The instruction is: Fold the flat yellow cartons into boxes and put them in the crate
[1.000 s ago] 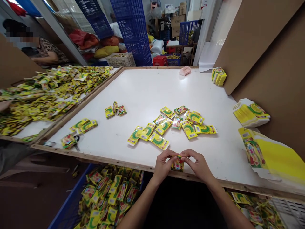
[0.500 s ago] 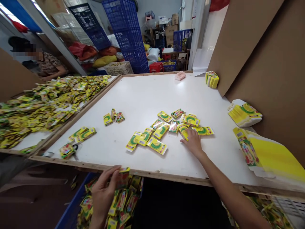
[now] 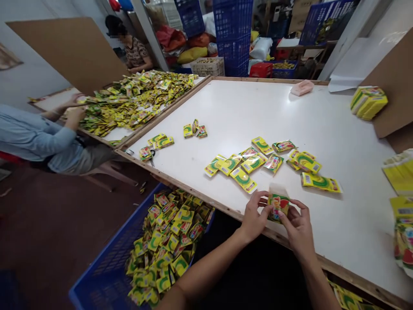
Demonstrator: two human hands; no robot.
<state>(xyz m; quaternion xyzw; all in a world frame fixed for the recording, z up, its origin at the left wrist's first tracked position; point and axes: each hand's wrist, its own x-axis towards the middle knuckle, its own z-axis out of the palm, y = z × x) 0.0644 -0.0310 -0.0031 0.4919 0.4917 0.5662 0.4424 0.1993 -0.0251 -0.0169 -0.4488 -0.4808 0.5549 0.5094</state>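
Note:
A small yellow and green box (image 3: 278, 207) with a pale raised flap is held over the table's front edge. My left hand (image 3: 257, 215) pinches its left side. My right hand (image 3: 297, 221) grips its right side, thumb across the printed front. Just beyond my hands, several flat yellow boxes (image 3: 242, 179) lie loosely spread on the white table (image 3: 180, 172). To the left below the table edge, a blue crate (image 3: 97, 271) holds many similar small boxes (image 3: 167, 232).
Stacks of flat yellow cartons (image 3: 369, 102) stand along the right side. Scissors (image 3: 152, 157) lie near the left edge. Two other people (image 3: 41, 133) sit by the adjoining table heaped with small packets (image 3: 129, 101). A pink block (image 3: 302, 88) rests at the far edge.
My right hand has picked a box from the spread group and brought it to the table's front edge. My left hand has left the crate, let go its box and joined it. The view turned left.

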